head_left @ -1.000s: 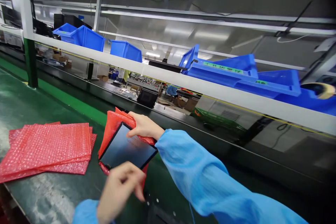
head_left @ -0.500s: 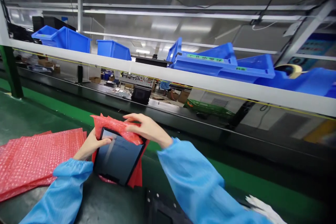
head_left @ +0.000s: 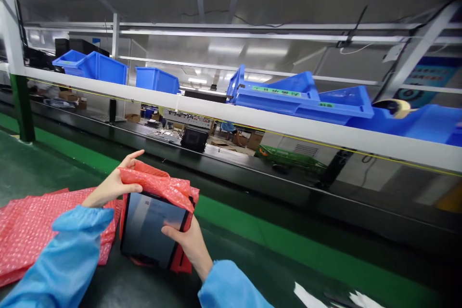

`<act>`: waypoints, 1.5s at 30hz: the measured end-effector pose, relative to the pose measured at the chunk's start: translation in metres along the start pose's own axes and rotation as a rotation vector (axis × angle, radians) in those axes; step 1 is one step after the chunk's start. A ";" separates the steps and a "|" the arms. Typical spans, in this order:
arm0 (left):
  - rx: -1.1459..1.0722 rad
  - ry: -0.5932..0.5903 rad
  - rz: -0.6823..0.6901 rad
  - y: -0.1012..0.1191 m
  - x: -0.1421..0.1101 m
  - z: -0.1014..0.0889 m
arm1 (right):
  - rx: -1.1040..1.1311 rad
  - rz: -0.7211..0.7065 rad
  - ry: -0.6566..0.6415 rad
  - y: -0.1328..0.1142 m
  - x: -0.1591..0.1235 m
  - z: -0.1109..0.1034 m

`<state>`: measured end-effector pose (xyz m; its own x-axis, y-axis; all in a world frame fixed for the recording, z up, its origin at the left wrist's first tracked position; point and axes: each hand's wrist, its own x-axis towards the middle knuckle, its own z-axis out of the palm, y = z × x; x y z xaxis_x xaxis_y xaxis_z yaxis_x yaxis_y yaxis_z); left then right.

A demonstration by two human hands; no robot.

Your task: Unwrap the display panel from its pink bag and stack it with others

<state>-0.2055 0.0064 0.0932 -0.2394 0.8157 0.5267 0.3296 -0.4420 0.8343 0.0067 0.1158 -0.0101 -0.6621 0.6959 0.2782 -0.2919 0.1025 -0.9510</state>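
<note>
A dark glass tablet screen (head_left: 147, 228) sits half inside a red bubble-wrap bag (head_left: 159, 185), tilted up over the green work surface. My left hand (head_left: 113, 185) pinches the bag's top left corner, fingers around the bubble wrap. My right hand (head_left: 187, 240) grips the tablet's right edge, thumb across the glass and fingers behind. Both arms wear light blue sleeves.
A stack of red bubble-wrap bags (head_left: 25, 228) lies at the left on the green mat (head_left: 274, 269). A black conveyor (head_left: 252, 178) runs behind it. Blue bins (head_left: 299, 98) stand on the shelf beyond a white rail (head_left: 252, 118). White scraps (head_left: 306, 296) lie at lower right.
My right hand left the bag's top and now grips the tablet's right edge. My left hand moved from the tablet's left side up to the bag's top corner.
</note>
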 end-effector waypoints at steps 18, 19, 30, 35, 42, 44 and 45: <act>0.425 -0.483 0.030 0.045 0.024 0.037 | 0.084 -0.086 -0.023 0.003 -0.009 -0.001; 0.478 -0.423 0.081 0.045 0.023 0.040 | 0.092 -0.081 -0.019 0.003 -0.009 -0.001; 0.536 -0.180 0.191 0.040 0.035 0.037 | 0.077 -0.050 -0.069 -0.009 -0.001 -0.003; 0.466 -0.098 0.183 0.038 0.037 0.028 | 0.052 -0.048 -0.087 -0.008 0.004 -0.004; 0.355 -0.107 0.095 0.075 0.047 0.015 | 0.019 0.025 -0.039 -0.009 0.005 -0.004; 0.335 -0.317 0.032 0.082 0.047 0.010 | 0.006 0.016 -0.047 -0.008 0.005 -0.006; 0.377 -0.401 0.034 0.085 0.047 0.008 | -0.001 0.007 -0.051 -0.007 0.006 -0.007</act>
<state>-0.1812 0.0105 0.1872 0.1197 0.9140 0.3876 0.6531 -0.3665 0.6627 0.0100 0.1244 -0.0024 -0.6988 0.6592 0.2777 -0.2863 0.0980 -0.9531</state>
